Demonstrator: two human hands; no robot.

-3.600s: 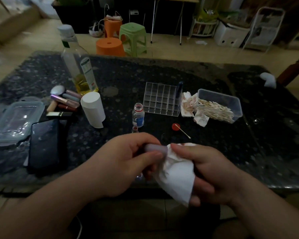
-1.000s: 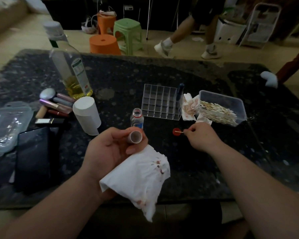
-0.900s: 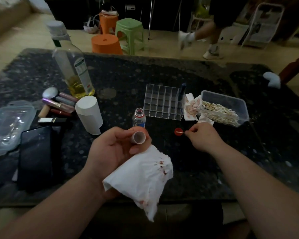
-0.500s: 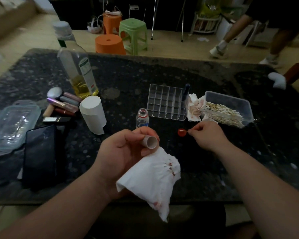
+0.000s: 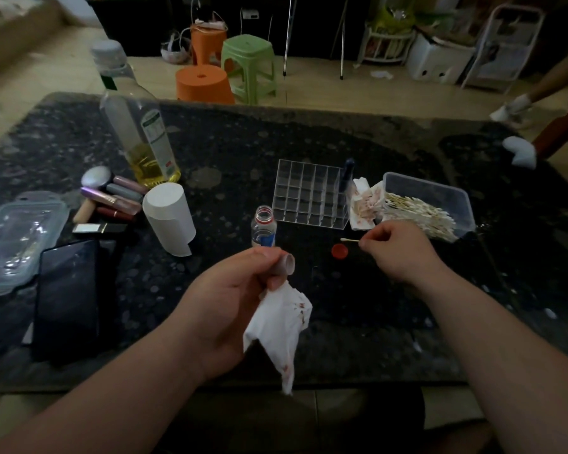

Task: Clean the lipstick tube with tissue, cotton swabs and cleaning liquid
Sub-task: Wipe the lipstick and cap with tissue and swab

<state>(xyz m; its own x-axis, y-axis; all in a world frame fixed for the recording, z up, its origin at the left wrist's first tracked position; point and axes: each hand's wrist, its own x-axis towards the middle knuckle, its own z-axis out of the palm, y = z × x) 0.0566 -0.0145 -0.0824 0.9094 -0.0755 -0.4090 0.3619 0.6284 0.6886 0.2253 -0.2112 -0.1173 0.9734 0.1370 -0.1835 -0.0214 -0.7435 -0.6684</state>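
The light is dim and flat, and the whole view is underexposed and grainy. The pale floor (image 5: 325,93) toward 12 o'clock is the brightest zone, while the dark speckled tabletop (image 5: 341,152) swallows detail. The white tissue (image 5: 276,319) stands out near 6 o'clock. Weak glare sits on the plastic lid (image 5: 17,237) at 9 o'clock. Wide-angle distortion curves the edges, and the corners blur.
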